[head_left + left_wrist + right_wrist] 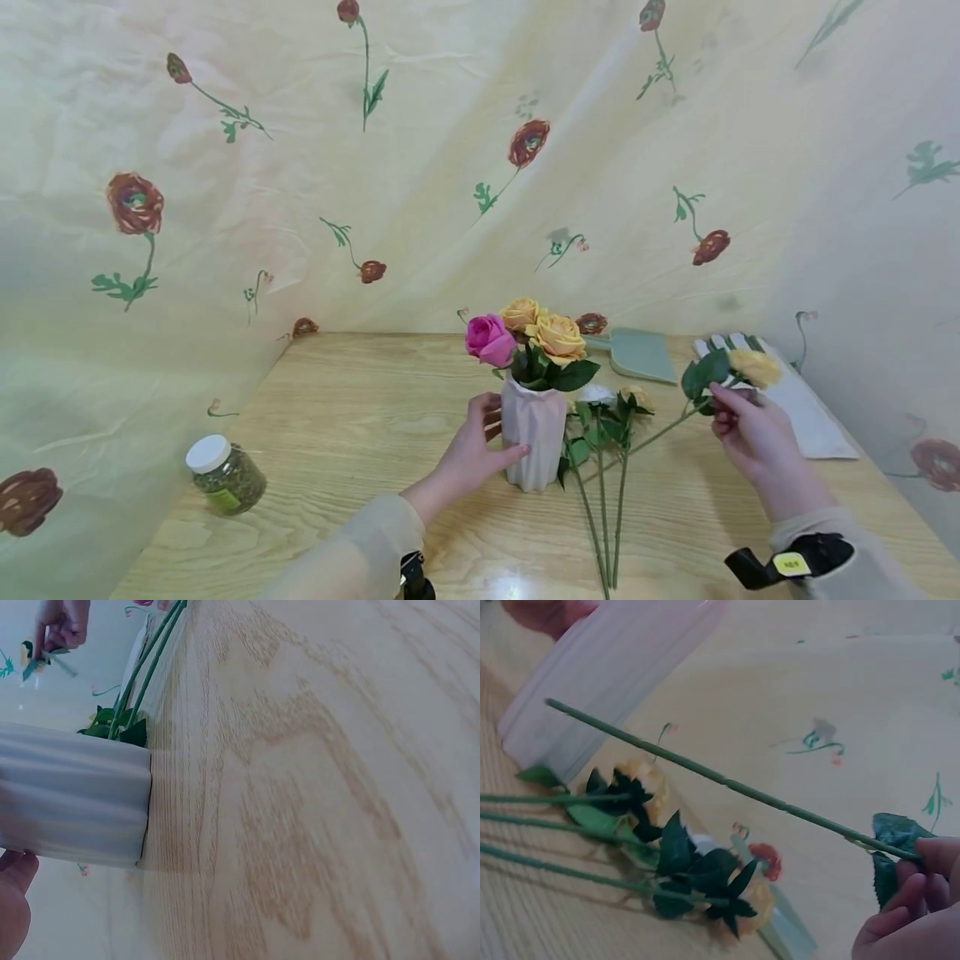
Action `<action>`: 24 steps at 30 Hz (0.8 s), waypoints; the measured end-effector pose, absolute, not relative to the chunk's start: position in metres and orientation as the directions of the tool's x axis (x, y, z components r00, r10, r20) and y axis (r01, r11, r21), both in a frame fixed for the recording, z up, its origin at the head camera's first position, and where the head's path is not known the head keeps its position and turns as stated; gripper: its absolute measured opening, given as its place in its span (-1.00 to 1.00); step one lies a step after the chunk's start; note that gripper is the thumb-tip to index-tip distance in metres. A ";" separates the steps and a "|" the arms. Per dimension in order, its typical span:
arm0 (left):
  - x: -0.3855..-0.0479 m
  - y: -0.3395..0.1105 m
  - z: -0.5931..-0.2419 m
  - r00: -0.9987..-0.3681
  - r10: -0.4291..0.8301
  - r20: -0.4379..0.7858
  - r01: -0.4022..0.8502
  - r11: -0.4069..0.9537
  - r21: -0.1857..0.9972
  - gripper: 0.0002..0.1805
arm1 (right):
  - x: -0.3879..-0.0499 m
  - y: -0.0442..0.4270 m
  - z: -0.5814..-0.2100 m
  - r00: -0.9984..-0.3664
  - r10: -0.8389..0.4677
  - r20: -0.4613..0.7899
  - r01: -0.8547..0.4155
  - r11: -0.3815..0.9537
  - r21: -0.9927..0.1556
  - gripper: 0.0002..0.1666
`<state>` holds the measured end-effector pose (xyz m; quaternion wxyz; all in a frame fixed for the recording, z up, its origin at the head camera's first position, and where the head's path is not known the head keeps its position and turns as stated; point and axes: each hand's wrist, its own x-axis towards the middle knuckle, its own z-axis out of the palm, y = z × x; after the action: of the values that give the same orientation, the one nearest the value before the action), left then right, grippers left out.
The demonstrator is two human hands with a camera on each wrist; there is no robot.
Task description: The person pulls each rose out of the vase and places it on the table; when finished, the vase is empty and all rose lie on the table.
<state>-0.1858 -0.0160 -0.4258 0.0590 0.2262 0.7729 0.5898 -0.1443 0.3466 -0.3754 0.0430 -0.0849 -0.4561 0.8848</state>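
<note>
A pale fluted vase (534,433) stands upright on the table with a pink rose (490,339) and two yellow-orange roses (557,337) in it. My left hand (474,442) grips the vase from its left side, thumb across the front. To the right, my right hand (752,437) pinches a yellow rose (754,367) by the stem close under its leaves. In the right wrist view that rose's bare stem (735,785) reaches out toward the vase, and its bloom is out of sight. Several more flowers (611,425) lie beside the vase, stems pointing to the near edge.
A jar with a white lid (227,475) stands at the left of the table. Behind the flowers lies a grey-green dustpan (642,353). A white cloth item with green stripes (813,417) lies at the right, partly behind my right hand. Flower-printed sheeting (435,167) closes off the back and sides.
</note>
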 end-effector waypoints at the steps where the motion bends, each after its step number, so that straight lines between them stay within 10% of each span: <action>1: -0.186 -0.016 -0.426 -0.891 0.419 0.174 0.279 0.202 0.939 -0.19 | -0.145 0.346 -0.378 -0.982 0.135 -0.131 0.040 -0.533 -0.845 -0.76; 24: -0.186 -0.015 -0.429 -0.892 0.417 0.174 0.276 0.200 0.940 -0.19 | -0.165 0.333 -0.426 -0.963 0.050 -0.264 0.263 -0.020 -0.965 -0.70</action>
<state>-0.1862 -0.0155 -0.4288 0.0594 0.2243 0.7722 0.5915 -0.1654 0.3335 -0.4260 -0.0756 -0.1125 -0.6960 0.7051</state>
